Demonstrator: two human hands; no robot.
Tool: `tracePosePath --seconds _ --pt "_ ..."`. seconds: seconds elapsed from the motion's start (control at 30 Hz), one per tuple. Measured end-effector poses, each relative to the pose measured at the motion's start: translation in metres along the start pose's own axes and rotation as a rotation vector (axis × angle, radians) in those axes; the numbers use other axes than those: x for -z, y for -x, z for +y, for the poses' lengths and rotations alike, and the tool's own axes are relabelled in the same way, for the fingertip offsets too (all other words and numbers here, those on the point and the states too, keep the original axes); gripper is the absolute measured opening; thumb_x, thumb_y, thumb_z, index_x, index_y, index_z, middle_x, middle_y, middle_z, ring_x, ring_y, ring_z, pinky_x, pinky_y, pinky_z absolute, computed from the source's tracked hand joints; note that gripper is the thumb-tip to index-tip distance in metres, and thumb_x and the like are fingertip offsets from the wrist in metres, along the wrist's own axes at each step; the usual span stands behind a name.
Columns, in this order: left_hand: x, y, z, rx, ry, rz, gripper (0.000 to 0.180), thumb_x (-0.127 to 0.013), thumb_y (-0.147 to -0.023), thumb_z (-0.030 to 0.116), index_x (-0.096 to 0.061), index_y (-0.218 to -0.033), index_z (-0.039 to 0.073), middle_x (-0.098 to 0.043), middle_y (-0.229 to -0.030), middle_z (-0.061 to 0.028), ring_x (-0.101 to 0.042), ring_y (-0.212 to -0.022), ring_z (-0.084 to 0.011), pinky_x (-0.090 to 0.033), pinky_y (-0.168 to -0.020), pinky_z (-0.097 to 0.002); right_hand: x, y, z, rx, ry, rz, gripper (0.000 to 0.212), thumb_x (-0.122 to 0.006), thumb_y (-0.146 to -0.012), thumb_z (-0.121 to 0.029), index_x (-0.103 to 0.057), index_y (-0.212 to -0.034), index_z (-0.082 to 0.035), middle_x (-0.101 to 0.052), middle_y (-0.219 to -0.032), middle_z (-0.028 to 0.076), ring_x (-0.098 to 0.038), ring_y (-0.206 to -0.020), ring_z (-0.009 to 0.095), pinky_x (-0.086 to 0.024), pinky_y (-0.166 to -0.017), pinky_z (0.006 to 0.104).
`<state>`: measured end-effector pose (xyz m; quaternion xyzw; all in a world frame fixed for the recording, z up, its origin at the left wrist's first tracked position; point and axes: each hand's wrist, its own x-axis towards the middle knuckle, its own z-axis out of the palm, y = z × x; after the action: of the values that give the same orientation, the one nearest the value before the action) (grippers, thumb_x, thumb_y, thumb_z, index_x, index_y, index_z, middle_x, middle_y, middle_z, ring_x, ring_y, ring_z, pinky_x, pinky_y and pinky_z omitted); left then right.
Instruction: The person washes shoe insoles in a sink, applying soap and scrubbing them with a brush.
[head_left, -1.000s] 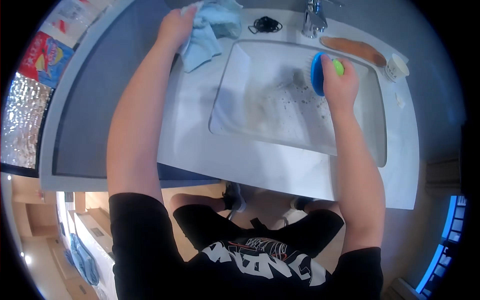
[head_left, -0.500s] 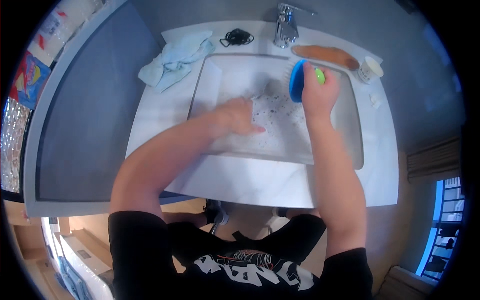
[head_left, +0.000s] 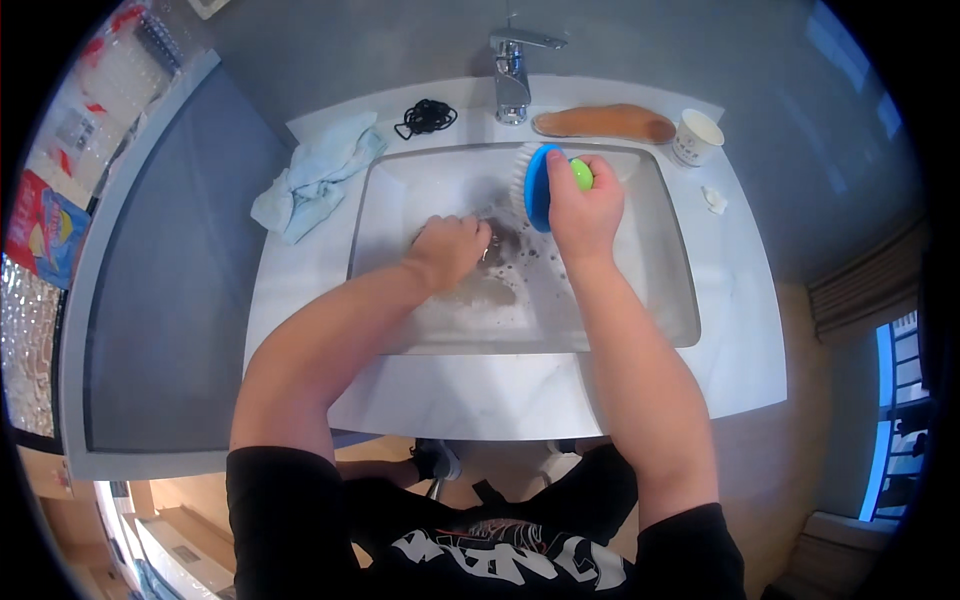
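My right hand (head_left: 588, 212) grips a scrub brush (head_left: 540, 188) over the right half of the white sink (head_left: 650, 265). The brush has a blue body, white bristles facing left and a green knob by my fingers. Down in the basin, left of the middle, is my left hand (head_left: 452, 250) with its fingers curled under. A small shiny metal bit shows at its fingertips; whatever the fingers hold is hidden. Murky grey water (head_left: 515, 245) and dark specks lie beside that hand.
Behind the basin stands a chrome faucet (head_left: 511, 85), with bundled black laces (head_left: 428, 118) to its left and a brown shoe insole (head_left: 605, 123) to its right. A pale blue cloth (head_left: 315, 180) lies back left. A paper cup (head_left: 697, 138) and crumpled tissue (head_left: 714, 199) sit right.
My left hand has gone from outstretched, thumb apart, to curled lower in the basin. Murky water now shows beside it. The brush stays in my right hand; the whole view has shifted.
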<state>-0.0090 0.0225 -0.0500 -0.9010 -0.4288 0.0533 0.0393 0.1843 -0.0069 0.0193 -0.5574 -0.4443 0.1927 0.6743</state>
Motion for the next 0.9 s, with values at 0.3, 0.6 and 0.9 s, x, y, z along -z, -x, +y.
tracePosePath --seconds 0.3,0.6,0.9 --pt "0.061 0.031 -0.012 0.108 -0.101 -0.067 0.030 -0.059 -0.083 0.010 -0.054 -0.112 0.004 -0.062 -0.109 -0.0146 -0.066 -0.097 -0.0339 -0.052 -0.080 -0.0456 -0.001 0.002 0.002 0.000 -0.036 -0.026 0.035 -0.073 -0.083 -0.033 -0.064 -0.084 0.000 -0.066 -0.075 0.017 -0.062 -0.069 0.029 -0.051 -0.070 0.0379" --pt "0.117 0.095 -0.023 0.043 -0.189 -0.044 0.038 -0.063 -0.079 0.008 -0.056 -0.116 0.005 -0.060 -0.105 -0.0149 -0.062 -0.097 -0.0346 -0.051 -0.083 -0.0449 -0.002 0.002 0.007 -0.021 0.039 -0.063 0.038 -0.072 -0.082 -0.037 -0.068 -0.091 0.000 -0.069 -0.082 0.020 -0.067 -0.077 0.036 -0.052 -0.073 0.0406" --pt "0.106 0.226 -0.022 0.453 -0.032 0.085 0.057 -0.070 -0.076 0.016 -0.051 -0.128 0.002 -0.058 -0.105 -0.0175 -0.062 -0.096 -0.0359 -0.051 -0.080 -0.0472 -0.002 0.000 0.013 0.024 0.132 -0.093 0.039 -0.071 -0.083 -0.039 -0.068 -0.092 -0.001 -0.069 -0.086 0.021 -0.066 -0.083 0.038 -0.051 -0.078 0.0424"
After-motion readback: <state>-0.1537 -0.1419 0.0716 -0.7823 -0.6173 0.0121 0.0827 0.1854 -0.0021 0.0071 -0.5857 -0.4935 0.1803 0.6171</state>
